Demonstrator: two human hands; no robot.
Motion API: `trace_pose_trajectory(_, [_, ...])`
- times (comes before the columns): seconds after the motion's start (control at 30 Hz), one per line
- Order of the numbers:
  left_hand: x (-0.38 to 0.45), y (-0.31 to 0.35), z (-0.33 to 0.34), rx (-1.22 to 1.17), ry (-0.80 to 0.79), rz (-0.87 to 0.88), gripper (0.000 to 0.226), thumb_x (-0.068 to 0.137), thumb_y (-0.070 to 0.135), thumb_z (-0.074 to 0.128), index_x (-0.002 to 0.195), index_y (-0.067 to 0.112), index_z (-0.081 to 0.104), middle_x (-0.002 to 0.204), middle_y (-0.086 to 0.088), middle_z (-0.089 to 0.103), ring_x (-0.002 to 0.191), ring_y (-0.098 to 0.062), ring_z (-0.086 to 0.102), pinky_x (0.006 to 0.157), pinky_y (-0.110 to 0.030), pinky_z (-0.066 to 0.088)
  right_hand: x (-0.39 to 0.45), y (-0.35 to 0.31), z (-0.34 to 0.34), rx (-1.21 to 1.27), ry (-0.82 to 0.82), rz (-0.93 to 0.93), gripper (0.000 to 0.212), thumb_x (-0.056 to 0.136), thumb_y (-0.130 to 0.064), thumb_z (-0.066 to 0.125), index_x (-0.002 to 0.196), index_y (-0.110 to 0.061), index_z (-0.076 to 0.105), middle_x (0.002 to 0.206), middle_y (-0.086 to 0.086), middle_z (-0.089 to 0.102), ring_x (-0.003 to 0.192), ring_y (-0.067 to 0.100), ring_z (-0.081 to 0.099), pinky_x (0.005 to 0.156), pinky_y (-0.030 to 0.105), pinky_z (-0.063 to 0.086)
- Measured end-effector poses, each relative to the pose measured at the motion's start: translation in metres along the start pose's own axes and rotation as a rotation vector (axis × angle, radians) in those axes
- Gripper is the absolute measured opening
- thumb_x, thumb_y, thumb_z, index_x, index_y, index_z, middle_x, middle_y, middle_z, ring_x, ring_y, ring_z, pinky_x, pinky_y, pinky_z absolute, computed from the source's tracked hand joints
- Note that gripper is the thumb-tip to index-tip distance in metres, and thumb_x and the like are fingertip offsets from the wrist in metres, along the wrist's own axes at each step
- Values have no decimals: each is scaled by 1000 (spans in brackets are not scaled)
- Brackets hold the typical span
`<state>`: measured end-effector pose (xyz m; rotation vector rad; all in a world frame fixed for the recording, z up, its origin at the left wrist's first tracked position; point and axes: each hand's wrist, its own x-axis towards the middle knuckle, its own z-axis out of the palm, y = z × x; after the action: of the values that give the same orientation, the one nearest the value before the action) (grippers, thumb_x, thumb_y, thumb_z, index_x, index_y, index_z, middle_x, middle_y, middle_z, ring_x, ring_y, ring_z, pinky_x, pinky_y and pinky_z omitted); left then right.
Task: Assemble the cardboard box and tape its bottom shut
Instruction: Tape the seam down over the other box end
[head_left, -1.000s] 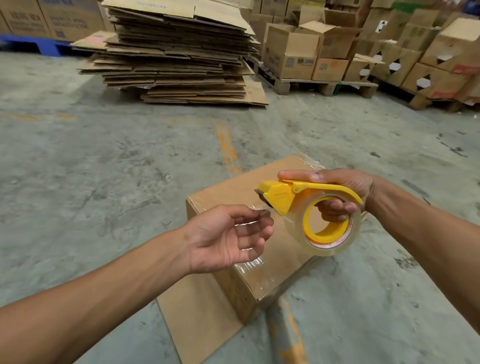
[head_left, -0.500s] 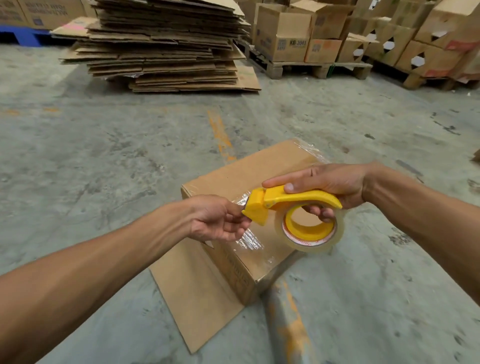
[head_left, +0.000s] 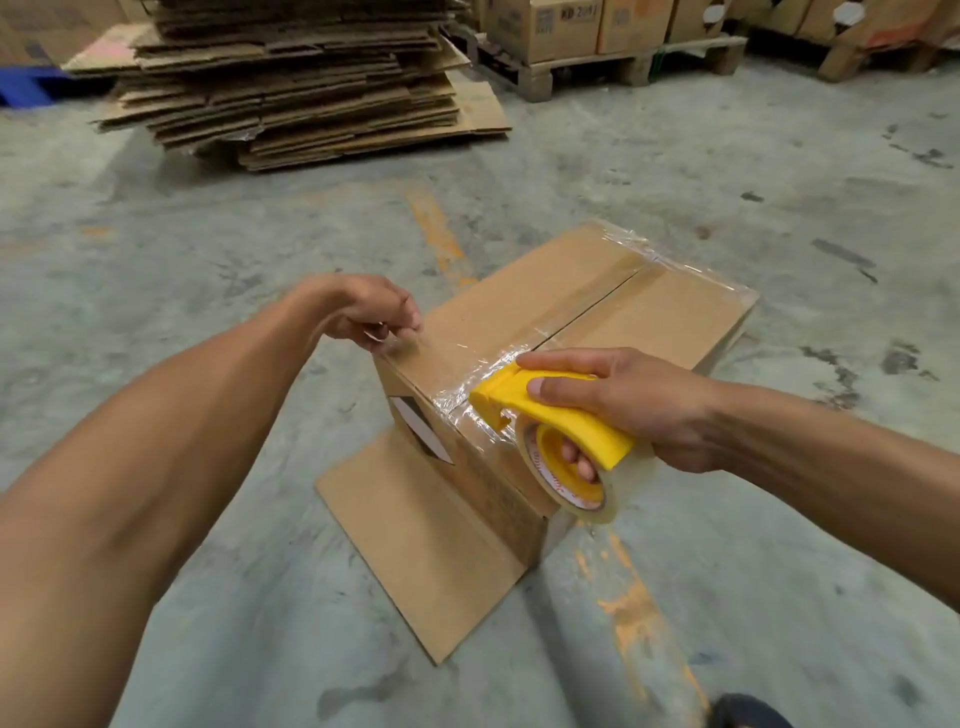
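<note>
A brown cardboard box (head_left: 644, 317) stands upside down on the concrete floor, its bottom flaps folded shut with a centre seam and clear tape along its near and far edges. One loose flap (head_left: 415, 540) lies flat on the floor in front. My left hand (head_left: 374, 312) pinches the free end of the clear tape at the box's near left corner. My right hand (head_left: 628, 400) grips a yellow tape dispenser (head_left: 566, 431) with a roll of clear tape, pressed against the near edge of the box. A strip of tape stretches between the two hands.
A tall stack of flattened cardboard (head_left: 291, 78) lies at the back left. Filled boxes on wooden pallets (head_left: 623, 62) stand at the back right. Faded orange lines (head_left: 639, 613) mark the floor. A dark shoe tip (head_left: 748, 712) shows at the bottom edge.
My left hand took the tape end and pulled it left to the box's corner. My right hand lowered the dispenser onto the box's near edge. The view tilted down.
</note>
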<state>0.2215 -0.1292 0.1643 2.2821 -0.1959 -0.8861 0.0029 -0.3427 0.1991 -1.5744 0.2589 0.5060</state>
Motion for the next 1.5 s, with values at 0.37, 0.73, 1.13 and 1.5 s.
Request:
trace_pose_trajectory(0.37, [36,-45,-9,99,389,201,13,96,21,51,89,18,60,78,-4,51,72,-21,48,64,-37,55,54,-13,34,-26,47,-57,42,93,-20,68,132,-31,60,62,17,64,41,27,58,48,35,55])
trace_pose_trajectory(0.73, [51,-73,-5,-191,373,147,14,97,20,54,85,18,60,83,-7,46,69,-19,42,54,-31,57,73,-17,41,-64,24,-35,41,92,-19,69,130,-30,62,57,5,66,41,28,58,43,31,54])
trace_pose_trajectory(1.13, [63,-84,-3,-224,354,150,14,97,22,55,86,18,61,83,-7,45,71,-18,41,53,-28,53,77,-18,41,-65,14,-31,41,94,-20,68,132,-31,59,50,1,66,41,28,57,43,29,52])
trace_pose_trajectory(1.5, [67,-91,4,-308,171,-31,11,95,26,50,90,25,59,89,-3,46,66,-15,36,64,-30,52,76,-21,40,-71,-6,-10,39,94,-22,67,131,-32,60,58,14,64,41,27,58,44,30,54])
